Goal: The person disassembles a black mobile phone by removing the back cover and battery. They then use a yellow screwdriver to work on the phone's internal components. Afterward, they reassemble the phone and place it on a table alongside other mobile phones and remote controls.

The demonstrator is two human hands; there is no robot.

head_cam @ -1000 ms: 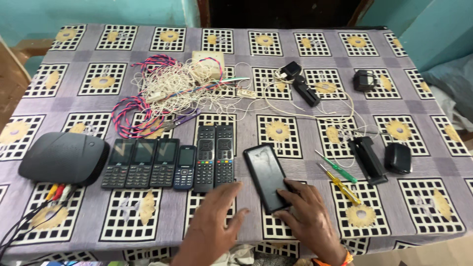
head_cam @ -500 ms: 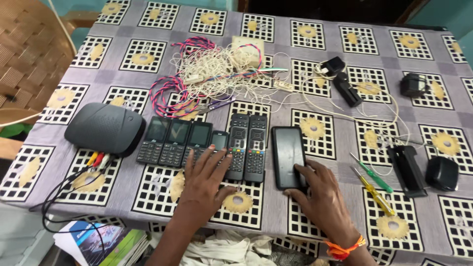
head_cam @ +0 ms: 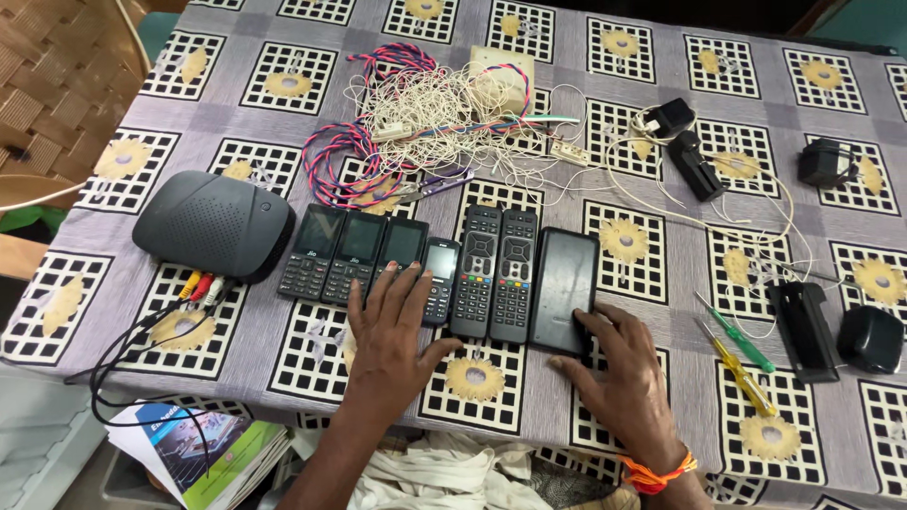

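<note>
Left hand (head_cam: pixel 392 326) – lower centre, fingers spread flat, tips on small keypad phone (head_cam: pixel 440 279) | right hand (head_cam: pixel 624 378) – lower right, fingers apart, resting on lower end of black smartphone (head_cam: pixel 564 288) | beside two remotes (head_cam: pixel 496 272) | patterned desk (head_cam: pixel 661 444).

The left hand (head_cam: pixel 392 326) lies flat on the tablecloth (head_cam: pixel 283 354), fingertips over the keypad phones (head_cam: pixel 364 255). The right hand (head_cam: pixel 619 382) touches the lower edge of a black smartphone (head_cam: pixel 564 283) just beside two remotes (head_cam: pixel 496 269). Two screwdrivers (head_cam: pixel 737 354), seemingly loose, lie right.
</note>
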